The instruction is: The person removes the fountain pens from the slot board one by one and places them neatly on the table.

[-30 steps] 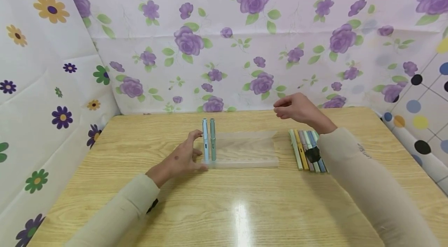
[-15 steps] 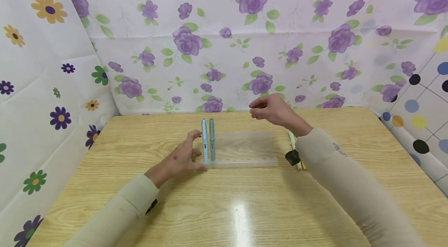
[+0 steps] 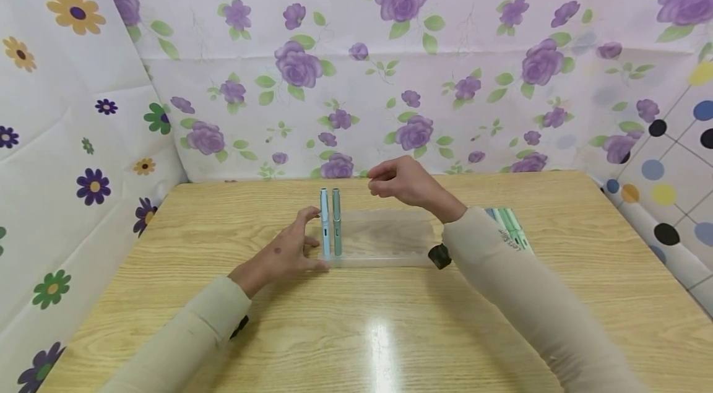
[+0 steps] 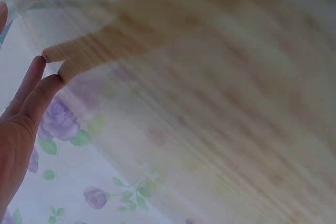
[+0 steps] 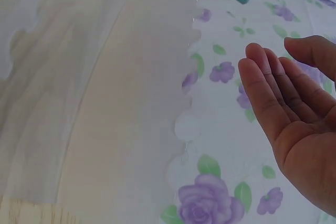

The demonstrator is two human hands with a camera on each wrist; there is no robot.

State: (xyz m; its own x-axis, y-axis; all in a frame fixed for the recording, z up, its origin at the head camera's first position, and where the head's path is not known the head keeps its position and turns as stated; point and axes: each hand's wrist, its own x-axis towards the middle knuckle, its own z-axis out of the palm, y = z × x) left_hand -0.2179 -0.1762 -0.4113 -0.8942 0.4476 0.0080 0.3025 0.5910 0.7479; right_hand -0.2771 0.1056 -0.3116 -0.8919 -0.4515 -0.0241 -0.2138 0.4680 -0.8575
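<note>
A translucent pen rack (image 3: 384,262) with a notched back panel (image 5: 142,98) stands mid-table. At its left end, a light blue pen (image 3: 325,226) and a grey-green pen (image 3: 337,226) sit side by side in it. My left hand (image 3: 286,252) holds that end, thumb at the front corner and index finger near the back. The left wrist view shows its other fingertips (image 4: 39,59) meeting their reflection. My right hand (image 3: 403,181) is raised above the rack's back edge, with nothing in it. In the right wrist view its fingers (image 5: 268,85) are extended, thumb apart.
Several green and blue pens (image 3: 509,226) lie on the table to the right, partly hidden by the right sleeve (image 3: 518,281). Flowered cloth (image 3: 356,71) hangs behind the wooden table (image 3: 334,331), and more patterned cloth covers both sides.
My right hand has moved left, from near the lying pens to above the rack, carrying nothing. The left hand and the two pens in the rack stay where they were.
</note>
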